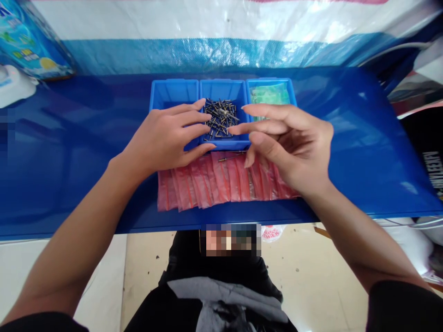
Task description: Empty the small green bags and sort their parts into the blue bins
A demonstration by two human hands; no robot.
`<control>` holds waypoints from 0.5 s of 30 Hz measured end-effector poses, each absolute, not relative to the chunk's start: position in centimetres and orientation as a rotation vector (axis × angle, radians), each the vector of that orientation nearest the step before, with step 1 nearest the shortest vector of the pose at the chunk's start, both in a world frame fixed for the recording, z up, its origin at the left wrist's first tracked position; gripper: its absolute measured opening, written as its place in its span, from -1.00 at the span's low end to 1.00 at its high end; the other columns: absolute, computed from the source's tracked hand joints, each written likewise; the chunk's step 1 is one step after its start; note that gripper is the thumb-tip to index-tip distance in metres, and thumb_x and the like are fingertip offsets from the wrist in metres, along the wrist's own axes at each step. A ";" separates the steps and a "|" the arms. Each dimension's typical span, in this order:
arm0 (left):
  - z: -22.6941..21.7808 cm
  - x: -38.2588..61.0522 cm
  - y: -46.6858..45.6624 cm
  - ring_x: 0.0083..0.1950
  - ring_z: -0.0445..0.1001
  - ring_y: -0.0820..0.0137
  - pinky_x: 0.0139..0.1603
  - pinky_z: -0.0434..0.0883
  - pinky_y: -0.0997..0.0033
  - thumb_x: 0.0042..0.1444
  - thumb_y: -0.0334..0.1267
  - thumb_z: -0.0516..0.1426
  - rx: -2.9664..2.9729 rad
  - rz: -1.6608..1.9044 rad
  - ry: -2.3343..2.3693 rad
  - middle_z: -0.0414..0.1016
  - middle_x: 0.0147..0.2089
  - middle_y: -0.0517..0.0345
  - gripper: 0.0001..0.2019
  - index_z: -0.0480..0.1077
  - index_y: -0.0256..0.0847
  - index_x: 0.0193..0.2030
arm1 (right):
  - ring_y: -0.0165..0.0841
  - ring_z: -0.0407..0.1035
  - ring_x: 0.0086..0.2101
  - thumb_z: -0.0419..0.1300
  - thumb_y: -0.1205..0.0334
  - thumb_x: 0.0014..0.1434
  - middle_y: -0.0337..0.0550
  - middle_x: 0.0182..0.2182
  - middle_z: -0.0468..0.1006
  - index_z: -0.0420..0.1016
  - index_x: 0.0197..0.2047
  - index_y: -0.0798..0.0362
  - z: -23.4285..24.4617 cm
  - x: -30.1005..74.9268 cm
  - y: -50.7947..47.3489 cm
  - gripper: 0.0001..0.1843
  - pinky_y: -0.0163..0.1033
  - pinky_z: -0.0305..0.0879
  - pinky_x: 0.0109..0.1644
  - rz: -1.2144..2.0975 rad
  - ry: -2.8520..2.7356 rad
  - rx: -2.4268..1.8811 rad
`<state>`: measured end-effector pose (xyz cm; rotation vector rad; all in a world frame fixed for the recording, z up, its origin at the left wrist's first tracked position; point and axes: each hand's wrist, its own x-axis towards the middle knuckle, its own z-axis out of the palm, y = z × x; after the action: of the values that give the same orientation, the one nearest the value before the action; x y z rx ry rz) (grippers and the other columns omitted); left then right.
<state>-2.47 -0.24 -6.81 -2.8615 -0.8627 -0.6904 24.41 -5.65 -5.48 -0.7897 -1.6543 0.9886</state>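
Observation:
My left hand [169, 133] lies palm down with fingers stretched over the left and middle blue bins. The left bin [175, 92] is partly hidden by it. Inside the middle bin [223, 88] is a heap of small dark and brassy metal pins [221, 117] that look like rivets. My right hand [294, 143] hovers at the right bin [292, 94], its fingers apart, and I see nothing gripped. Green packets [270, 93] lie in that bin. A single thin metal pin [226, 158] rests by the bags, near my right fingertips.
Overlapping pink plastic bags [218, 184] form a row along the front of the bins on the blue table [114, 120]. At the back left stand a blue printed package [34, 41] and a white object [14, 85]. A striped sheet [207, 55] hangs behind.

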 end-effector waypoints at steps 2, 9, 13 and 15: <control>-6.8 -2.5 -0.2 0.43 0.54 0.05 0.35 0.67 0.03 0.48 0.00 0.21 -2.867 -0.700 -0.872 0.66 0.24 0.05 -0.72 0.60 -0.11 0.09 | -0.41 0.63 -0.39 0.28 0.36 0.43 -0.20 -0.07 0.79 0.66 0.16 -0.06 -5.7 24.6 -5.6 -0.71 -0.23 0.61 -0.32 0.762 -1.826 -0.792; -6.8 -2.6 -0.1 0.39 0.58 0.08 0.23 0.72 0.03 0.49 0.03 0.20 -2.807 -0.704 -0.787 0.67 0.22 0.07 -0.69 0.57 -0.15 0.10 | -0.42 0.66 -0.25 0.26 0.39 0.45 -0.09 0.03 0.77 0.62 0.00 0.07 -6.4 25.7 -4.9 -0.87 -0.32 0.47 -0.34 -0.343 -2.470 -0.570; -6.8 -2.5 -0.1 0.39 0.58 0.09 0.23 0.72 0.06 0.49 -0.01 0.21 -2.798 -0.709 -0.796 0.68 0.21 0.07 -0.72 0.57 -0.15 0.08 | -0.47 0.61 -0.31 0.18 0.41 0.50 -0.16 -0.11 0.78 0.60 0.00 0.08 -6.0 26.1 -5.3 -0.84 -0.31 0.37 -0.38 -0.464 -2.527 -0.547; -6.8 -2.5 -0.1 0.37 0.60 0.09 0.20 0.73 0.08 0.49 -0.01 0.20 -2.770 -0.712 -0.755 0.68 0.20 0.07 -0.71 0.57 -0.17 0.09 | -0.46 0.56 -0.36 0.14 0.44 0.51 -0.14 -0.14 0.77 0.60 0.05 0.11 -6.0 26.0 -5.6 -0.78 -0.25 0.27 -0.42 -0.548 -2.645 -0.555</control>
<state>-2.45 -0.12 -6.82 -2.7699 -0.7552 -0.7123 26.03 -5.58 -6.04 -0.5550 -2.6451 -0.5482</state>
